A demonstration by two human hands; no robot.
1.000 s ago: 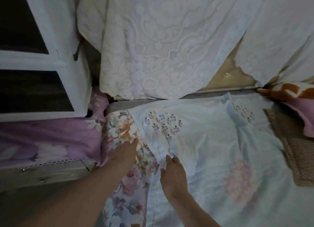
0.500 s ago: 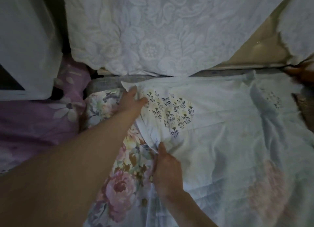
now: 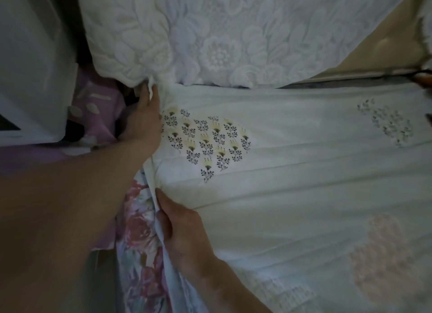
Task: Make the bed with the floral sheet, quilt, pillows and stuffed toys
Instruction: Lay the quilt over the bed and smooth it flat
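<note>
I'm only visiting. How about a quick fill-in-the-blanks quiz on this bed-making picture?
The left hand holds the quilt's far ___. The right hand grips the quilt's edge, which lies over the ___ sheet. The embossed cloth hanging beyond the quilt is ___ in colour.
Missing words: corner; floral; white.

One wide-angle camera, worn on the person's head, is looking forward and down, sitting close over the bed's (image 3: 339, 81) far left corner and facing its far edge.
</note>
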